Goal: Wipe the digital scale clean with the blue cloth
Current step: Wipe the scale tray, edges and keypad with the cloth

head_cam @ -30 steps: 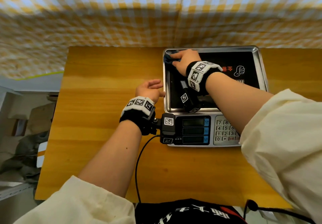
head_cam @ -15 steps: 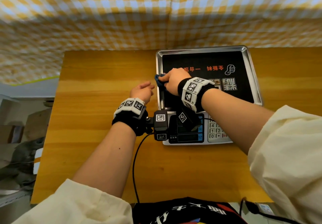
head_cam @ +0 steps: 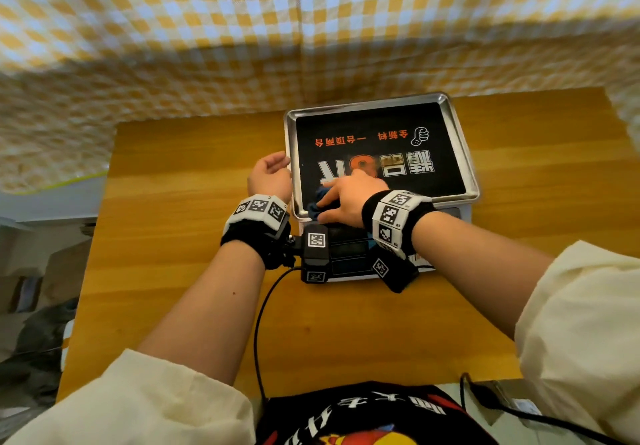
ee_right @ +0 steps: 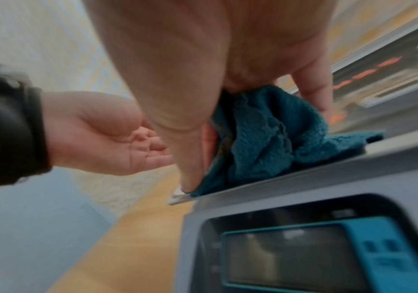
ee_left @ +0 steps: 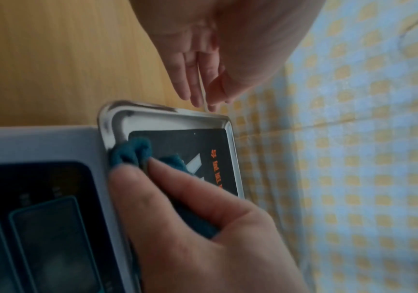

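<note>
The digital scale (head_cam: 460, 212) stands on the wooden table, its steel tray (head_cam: 464, 153) lined with a black printed mat. My right hand (head_cam: 341, 198) grips the bunched blue cloth (head_cam: 317, 204) and presses it into the tray's near left corner. The wrist views show the same blue cloth (ee_left: 131, 151) (ee_right: 265, 136) under my right hand (ee_left: 177, 208) (ee_right: 197, 99), lapping over the rim. My left hand (head_cam: 273, 167) (ee_left: 202, 87) (ee_right: 117, 138) is empty, its straight fingers against the tray's left edge.
The scale's display panel (ee_right: 303, 253) faces me, mostly covered by my wrists in the head view. A black cable (head_cam: 258, 327) runs from my left wrist to the table's near edge. A yellow checked cloth (head_cam: 311, 29) hangs behind. Bare table (head_cam: 173, 219) lies to the left.
My right hand has dragged the blue cloth from the tray's far left corner along the left side to the near left corner. The left hand stayed beside the tray's left edge.
</note>
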